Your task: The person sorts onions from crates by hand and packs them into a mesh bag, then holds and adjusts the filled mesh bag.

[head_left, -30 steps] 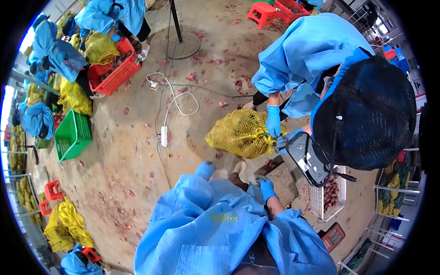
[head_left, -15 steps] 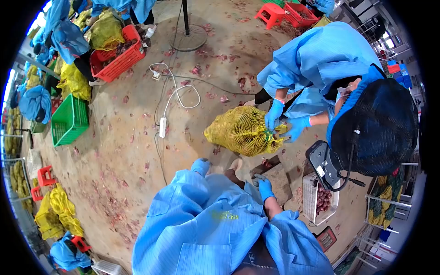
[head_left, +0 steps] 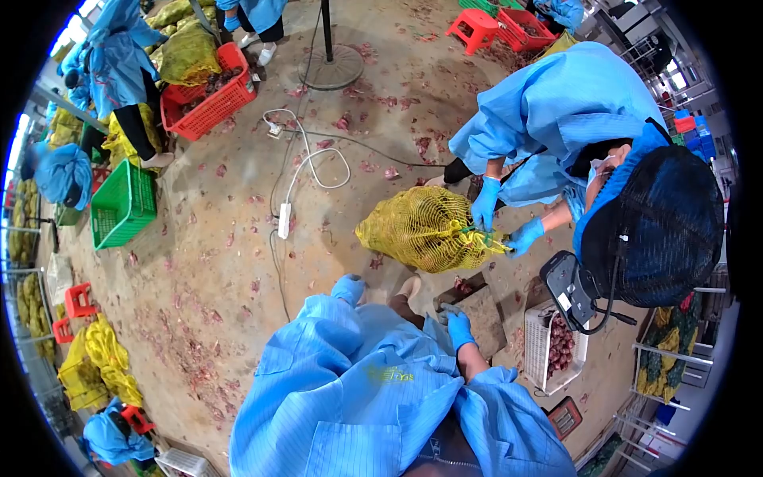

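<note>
My left hand (head_left: 348,289), in a blue glove, rests at the end of its sleeve over my knee; its fingers are too foreshortened to read. My right hand (head_left: 458,326), gloved in blue with a grey-stained palm side, lies near the edge of a brown block (head_left: 479,319); whether it grips anything is hidden. In front of me a full yellow mesh sack (head_left: 421,229) lies on the floor. A co-worker (head_left: 556,119) bends over it from the right, both blue-gloved hands at its gathered neck, apart from mine.
A white crate of onions (head_left: 548,346) and a red-framed scale (head_left: 565,417) stand at the right. A power strip (head_left: 284,221) with a white cable lies ahead. Green (head_left: 125,208) and red (head_left: 208,103) crates, and other people, are at the left.
The co-worker's hands have shifted on the sack's neck, pulling its end rightward. The co-worker's head has moved right. People at the upper left have changed posture. My hands look unchanged.
</note>
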`<state>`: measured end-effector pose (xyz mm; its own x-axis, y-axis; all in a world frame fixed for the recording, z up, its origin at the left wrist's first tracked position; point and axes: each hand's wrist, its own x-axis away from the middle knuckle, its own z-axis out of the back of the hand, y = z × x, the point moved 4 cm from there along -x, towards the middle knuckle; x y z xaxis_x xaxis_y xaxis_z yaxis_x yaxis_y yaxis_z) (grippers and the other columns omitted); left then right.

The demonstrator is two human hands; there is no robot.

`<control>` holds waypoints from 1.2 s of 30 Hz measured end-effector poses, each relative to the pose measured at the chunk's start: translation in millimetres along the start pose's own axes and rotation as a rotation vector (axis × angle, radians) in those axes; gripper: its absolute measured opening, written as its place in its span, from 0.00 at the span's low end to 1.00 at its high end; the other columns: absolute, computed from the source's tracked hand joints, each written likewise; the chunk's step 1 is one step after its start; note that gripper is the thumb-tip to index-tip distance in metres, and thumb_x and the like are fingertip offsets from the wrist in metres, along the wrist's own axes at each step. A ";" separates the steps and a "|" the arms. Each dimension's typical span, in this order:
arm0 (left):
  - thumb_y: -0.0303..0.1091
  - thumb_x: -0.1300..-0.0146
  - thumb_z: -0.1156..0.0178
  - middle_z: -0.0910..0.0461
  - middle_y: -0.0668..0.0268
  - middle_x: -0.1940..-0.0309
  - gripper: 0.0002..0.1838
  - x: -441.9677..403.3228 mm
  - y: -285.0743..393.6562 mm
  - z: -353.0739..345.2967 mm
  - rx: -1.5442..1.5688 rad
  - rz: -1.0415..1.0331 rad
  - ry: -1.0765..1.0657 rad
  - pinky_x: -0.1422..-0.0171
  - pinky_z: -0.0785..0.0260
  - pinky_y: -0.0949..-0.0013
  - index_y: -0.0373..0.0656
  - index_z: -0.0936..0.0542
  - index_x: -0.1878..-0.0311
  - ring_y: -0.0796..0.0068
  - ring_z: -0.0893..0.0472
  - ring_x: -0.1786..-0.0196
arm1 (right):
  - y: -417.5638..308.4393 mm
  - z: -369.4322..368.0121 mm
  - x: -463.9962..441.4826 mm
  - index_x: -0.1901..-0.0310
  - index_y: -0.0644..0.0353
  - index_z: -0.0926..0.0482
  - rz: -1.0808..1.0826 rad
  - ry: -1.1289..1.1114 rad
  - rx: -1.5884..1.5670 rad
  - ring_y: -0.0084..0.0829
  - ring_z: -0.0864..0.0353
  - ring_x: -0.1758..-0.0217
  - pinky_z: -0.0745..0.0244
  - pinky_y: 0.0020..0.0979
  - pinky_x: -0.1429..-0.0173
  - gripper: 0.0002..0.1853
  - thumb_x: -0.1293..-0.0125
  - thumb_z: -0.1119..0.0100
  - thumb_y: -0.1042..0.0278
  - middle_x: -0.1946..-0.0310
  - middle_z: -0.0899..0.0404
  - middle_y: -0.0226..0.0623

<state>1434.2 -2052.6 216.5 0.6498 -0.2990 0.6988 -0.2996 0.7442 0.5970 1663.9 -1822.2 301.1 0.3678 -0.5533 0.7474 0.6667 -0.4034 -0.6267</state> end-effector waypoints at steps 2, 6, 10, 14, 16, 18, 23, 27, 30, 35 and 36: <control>0.36 0.48 0.47 0.21 0.56 0.68 0.18 5.8 6.1 3.5 -0.012 -0.009 0.012 0.62 0.30 0.71 0.34 0.25 0.57 0.70 0.21 0.70 | 0.8 0.0 -1.0 0.56 0.50 0.25 0.008 0.003 0.028 0.19 0.28 0.74 0.35 0.22 0.73 0.13 0.41 0.56 0.70 0.70 0.23 0.27; 0.37 0.48 0.47 0.21 0.55 0.68 0.18 12.1 14.4 5.8 -0.059 -0.025 0.011 0.61 0.30 0.70 0.34 0.24 0.58 0.69 0.21 0.69 | -16.5 -2.2 12.3 0.56 0.58 0.25 -0.020 0.021 0.043 0.27 0.26 0.68 0.28 0.23 0.63 0.13 0.40 0.57 0.74 0.63 0.25 0.41; 0.37 0.49 0.48 0.21 0.55 0.68 0.19 14.0 17.6 5.7 -0.102 -0.037 0.001 0.60 0.30 0.70 0.35 0.24 0.57 0.69 0.21 0.69 | -15.5 -1.1 13.7 0.56 0.58 0.25 -0.042 0.021 0.004 0.26 0.26 0.69 0.28 0.24 0.63 0.13 0.41 0.56 0.74 0.65 0.25 0.40; 0.37 0.49 0.47 0.21 0.56 0.68 0.19 14.2 16.7 2.4 -0.084 -0.038 -0.006 0.60 0.30 0.70 0.35 0.24 0.57 0.69 0.21 0.69 | -1.5 4.1 5.6 0.57 0.49 0.24 -0.011 -0.011 0.014 0.19 0.28 0.75 0.35 0.22 0.74 0.13 0.41 0.57 0.71 0.68 0.23 0.27; 0.37 0.49 0.47 0.21 0.56 0.68 0.19 18.6 19.8 4.3 -0.063 -0.002 -0.010 0.61 0.30 0.70 0.35 0.24 0.56 0.70 0.21 0.69 | -1.3 4.7 6.2 0.57 0.49 0.24 -0.017 -0.006 0.007 0.19 0.28 0.75 0.35 0.21 0.74 0.13 0.41 0.57 0.71 0.69 0.23 0.27; 0.37 0.49 0.47 0.21 0.56 0.68 0.19 15.2 16.0 2.7 -0.080 -0.015 -0.006 0.61 0.30 0.71 0.35 0.24 0.56 0.70 0.21 0.69 | -1.6 4.9 7.3 0.57 0.49 0.24 -0.023 -0.001 0.000 0.19 0.29 0.75 0.35 0.21 0.74 0.14 0.41 0.57 0.72 0.69 0.23 0.27; 0.37 0.49 0.47 0.21 0.56 0.68 0.19 9.6 9.5 -2.2 -0.076 -0.047 0.012 0.61 0.30 0.71 0.35 0.24 0.57 0.69 0.21 0.69 | -8.0 4.1 11.1 0.55 0.60 0.26 -0.039 0.013 -0.022 0.27 0.26 0.69 0.28 0.24 0.65 0.13 0.41 0.55 0.74 0.65 0.25 0.40; 0.37 0.49 0.47 0.21 0.55 0.68 0.18 12.3 11.0 0.0 -0.093 -0.039 0.013 0.60 0.30 0.70 0.35 0.24 0.57 0.69 0.21 0.68 | -11.2 2.7 12.6 0.54 0.60 0.26 -0.032 0.012 -0.016 0.26 0.26 0.69 0.28 0.23 0.65 0.13 0.40 0.55 0.74 0.65 0.25 0.41; 0.37 0.49 0.47 0.21 0.55 0.67 0.19 12.7 8.5 1.4 -0.105 -0.021 0.019 0.59 0.30 0.70 0.35 0.24 0.57 0.68 0.21 0.66 | -7.9 3.1 9.4 0.55 0.60 0.26 -0.035 0.014 0.012 0.25 0.26 0.70 0.28 0.22 0.66 0.13 0.40 0.55 0.74 0.66 0.25 0.39; 0.39 0.49 0.47 0.21 0.55 0.65 0.19 23.3 20.4 11.3 -0.171 0.004 0.021 0.55 0.31 0.70 0.37 0.24 0.56 0.67 0.21 0.63 | 6.5 5.8 -5.7 0.55 0.59 0.26 -0.016 -0.023 -0.017 0.22 0.28 0.72 0.29 0.21 0.68 0.13 0.40 0.55 0.74 0.68 0.25 0.37; 0.42 0.49 0.46 0.23 0.56 0.60 0.20 28.2 24.5 13.8 -0.106 0.079 -0.024 0.52 0.33 0.68 0.41 0.24 0.55 0.64 0.23 0.59 | 4.4 4.8 -4.3 0.55 0.59 0.26 -0.018 -0.024 -0.015 0.22 0.28 0.72 0.29 0.21 0.68 0.13 0.40 0.55 0.74 0.68 0.25 0.37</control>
<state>1435.5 -2051.0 256.3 0.6096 -0.2504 0.7522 -0.2729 0.8246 0.4956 1668.4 -1818.1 296.2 0.3716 -0.5286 0.7633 0.6634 -0.4240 -0.6165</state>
